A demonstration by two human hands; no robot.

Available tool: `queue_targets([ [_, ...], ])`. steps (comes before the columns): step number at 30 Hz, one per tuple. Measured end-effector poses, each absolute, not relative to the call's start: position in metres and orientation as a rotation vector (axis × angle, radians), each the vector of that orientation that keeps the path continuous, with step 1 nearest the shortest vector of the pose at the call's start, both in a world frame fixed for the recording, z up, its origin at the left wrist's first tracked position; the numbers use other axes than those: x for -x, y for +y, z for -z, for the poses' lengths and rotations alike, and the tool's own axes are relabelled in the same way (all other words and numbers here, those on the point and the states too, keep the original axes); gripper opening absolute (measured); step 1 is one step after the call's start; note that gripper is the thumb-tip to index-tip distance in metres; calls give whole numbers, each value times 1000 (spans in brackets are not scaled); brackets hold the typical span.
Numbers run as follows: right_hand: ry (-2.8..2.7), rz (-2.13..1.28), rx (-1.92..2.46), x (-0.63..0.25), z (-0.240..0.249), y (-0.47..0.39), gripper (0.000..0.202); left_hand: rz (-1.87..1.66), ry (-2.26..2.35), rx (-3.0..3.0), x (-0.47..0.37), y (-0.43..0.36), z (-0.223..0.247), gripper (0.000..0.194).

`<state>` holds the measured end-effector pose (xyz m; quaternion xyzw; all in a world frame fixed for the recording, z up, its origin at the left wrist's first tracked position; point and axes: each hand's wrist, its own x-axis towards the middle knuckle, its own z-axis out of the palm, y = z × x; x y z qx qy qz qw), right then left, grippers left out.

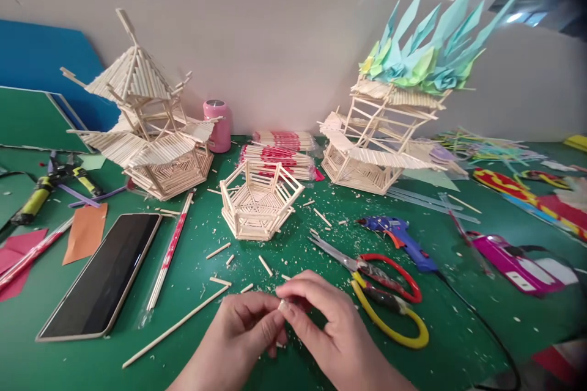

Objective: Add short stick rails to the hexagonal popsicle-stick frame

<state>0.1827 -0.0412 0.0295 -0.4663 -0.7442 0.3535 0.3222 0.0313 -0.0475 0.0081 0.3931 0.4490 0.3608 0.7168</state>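
At six o'clock on the green table (pixel 82 366), the left hand (pixel 245 325) and right hand (pixel 326 321) together pinch a pale stick piece (pixel 282 305), fingertips only, presumably because it's tiny, while scissors (pixel 380 275) lie handles-near toward four o'clock.

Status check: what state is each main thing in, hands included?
Left hand: pinching a small pale piece
Right hand: pinching it too
Hexagonal stick frame: upright, open-topped
Scissors: lying, handles apart
Blue glue gun: lying, cord attached
Smartphone: face up, screen dark
Pyramid-roofed stick pavilion: standing
Paper-topped stick pavilion: standing
Stick bundles: wrapped
Pink container: upright
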Motion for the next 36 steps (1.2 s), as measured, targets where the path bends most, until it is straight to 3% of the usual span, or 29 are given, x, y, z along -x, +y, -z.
queue_targets([
  [8, -1791, -1230, 1289, -176, -8, -43, 19, -690, 1249, -1626, -4, -72, -4, 30],
  [12, -1768, -1167, 1412, -187, -8, -33, 22, -763, 1419, -2116, 9, -70, 2, 23],
  [18, -1878, -1017, 1421, -193, -10, -19, 17, -515, 1671, -2605, 16, -64, 30, 31],
  [26, -1923, -1020, 1228, -181, -10, -19, 15, -811, 1517, -2227, 0, -51, 3, 17],
  [31, -1923, -987, 1172, -169, -20, -19, 15, -827, 1402, -1850, -14, -35, -10, 23],
  [36, -1881, -951, 1255, -173, -19, -9, 19, -825, 1394, -1509, -16, -24, -9, 14],
])
